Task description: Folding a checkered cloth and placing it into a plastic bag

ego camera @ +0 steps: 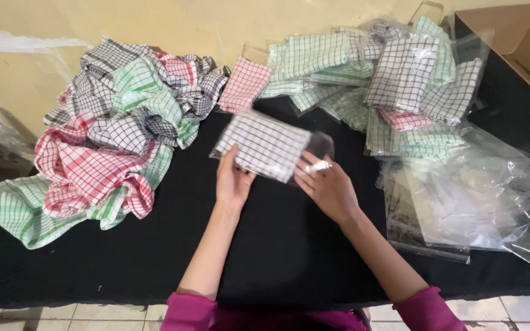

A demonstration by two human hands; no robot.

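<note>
Above the middle of the black bench, both hands hold one bagged cloth, a folded black-and-white checked cloth inside a clear plastic bag. The left hand grips its lower left edge, with the thumb on top and the fingers under it. The right hand is at the open right end of the bag and pinches a small white strip between its fingertips; the hand is closed narrow around this strip. The bagged cloth is a little tilted and is lifted just over the bench.

To the left lies a loose heap of cloths in red, green and black checks, not folded. Behind the hands, a pile of packed cloths lies along the wall. To the right, a stack of empty clear bags lies flat on the bench. A cardboard box stands at the far right corner.
</note>
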